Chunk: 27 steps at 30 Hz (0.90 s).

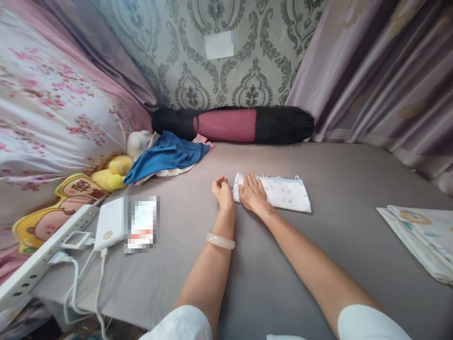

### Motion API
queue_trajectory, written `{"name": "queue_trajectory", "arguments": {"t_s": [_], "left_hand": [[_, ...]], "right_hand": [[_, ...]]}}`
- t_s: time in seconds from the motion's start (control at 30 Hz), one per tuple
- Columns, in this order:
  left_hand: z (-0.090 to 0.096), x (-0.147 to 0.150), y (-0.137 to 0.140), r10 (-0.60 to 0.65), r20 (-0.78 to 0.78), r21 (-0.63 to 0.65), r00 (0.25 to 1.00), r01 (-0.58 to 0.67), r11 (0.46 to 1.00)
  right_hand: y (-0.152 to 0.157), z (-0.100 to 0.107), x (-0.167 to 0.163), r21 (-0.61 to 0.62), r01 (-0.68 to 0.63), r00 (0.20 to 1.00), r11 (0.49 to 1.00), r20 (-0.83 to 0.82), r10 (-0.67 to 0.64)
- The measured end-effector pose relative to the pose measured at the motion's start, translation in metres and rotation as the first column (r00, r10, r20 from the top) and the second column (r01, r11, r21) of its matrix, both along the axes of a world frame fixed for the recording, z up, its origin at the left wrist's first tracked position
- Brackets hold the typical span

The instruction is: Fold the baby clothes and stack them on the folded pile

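A folded white cloth (287,194) with small grey prints, a pale blue edge and thin ties lies on the grey bed sheet (318,264). My right hand (252,191) rests flat over its left part, fingers stretched out and palm down. Just beside the cloth's left end, my left hand (222,192) is turned on its side with the fingers curled in. Whether anything is pinched in those fingers is hidden. A pale bangle (220,241) circles my left forearm.
Left are a power strip (46,255), a white power bank (111,222) with cables and a blurred phone (142,224). Behind them lie plush toys (109,177) and blue clothing (170,153). A long black-and-pink bag (226,125) lines the wall; folded fabric (421,236) lies right.
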<state>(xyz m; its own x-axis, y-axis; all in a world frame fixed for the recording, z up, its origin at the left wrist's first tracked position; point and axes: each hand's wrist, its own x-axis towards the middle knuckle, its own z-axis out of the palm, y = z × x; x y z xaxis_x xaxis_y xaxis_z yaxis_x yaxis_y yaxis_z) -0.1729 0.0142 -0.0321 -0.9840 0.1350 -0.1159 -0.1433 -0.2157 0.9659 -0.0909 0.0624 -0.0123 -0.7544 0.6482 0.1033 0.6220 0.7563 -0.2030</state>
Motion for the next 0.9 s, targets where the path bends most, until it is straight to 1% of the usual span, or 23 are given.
{"name": "queue_trajectory", "arguments": {"t_s": [0.07, 0.17, 0.23, 0.33, 0.47, 0.6, 0.67, 0.8, 0.9], "left_hand": [[0.006, 0.001, 0.0, 0.047, 0.041, 0.018, 0.998, -0.048, 0.999], [0.011, 0.001, -0.002, 0.119, 0.043, 0.031, 0.992, -0.12, 0.992], [0.012, -0.001, -0.003, 0.148, 0.021, 0.044, 0.989, -0.149, 0.988], [0.009, -0.004, -0.004, 0.172, 0.004, 0.045, 0.985, -0.172, 0.984], [0.005, -0.004, -0.004, 0.147, 0.015, 0.063, 0.989, -0.148, 0.987], [0.005, -0.001, -0.003, 0.118, 0.028, 0.103, 0.993, -0.12, 0.987], [0.005, 0.0, -0.002, 0.092, 0.023, 0.106, 0.995, -0.094, 0.99], [0.005, 0.003, -0.001, 0.04, -0.03, 0.046, 0.999, -0.039, 0.998], [0.008, 0.007, -0.002, -0.021, -0.174, -0.04, 0.984, 0.014, 0.999]], "right_hand": [[-0.002, 0.006, -0.003, -0.005, -0.002, 1.0, 1.0, -0.01, 0.002], [-0.007, 0.009, -0.009, 0.014, -0.072, 0.996, 0.997, -0.054, 0.072], [-0.01, 0.006, -0.014, 0.0, -0.115, 0.992, 0.993, -0.057, 0.115], [-0.012, -0.003, -0.019, -0.034, -0.131, 0.991, 0.991, -0.033, 0.129], [-0.012, -0.01, -0.021, -0.047, -0.133, 0.991, 0.99, -0.018, 0.132], [-0.009, -0.004, -0.02, -0.097, -0.14, 0.99, 0.985, -0.009, 0.14], [-0.007, 0.0, -0.016, -0.103, -0.142, 0.99, 0.984, -0.018, 0.141], [-0.004, 0.007, 0.002, 0.0, -0.121, 0.992, 0.993, -0.035, 0.121], [-0.002, 0.005, 0.014, 0.045, -0.116, 0.993, 0.992, 0.0, 0.116]]}}
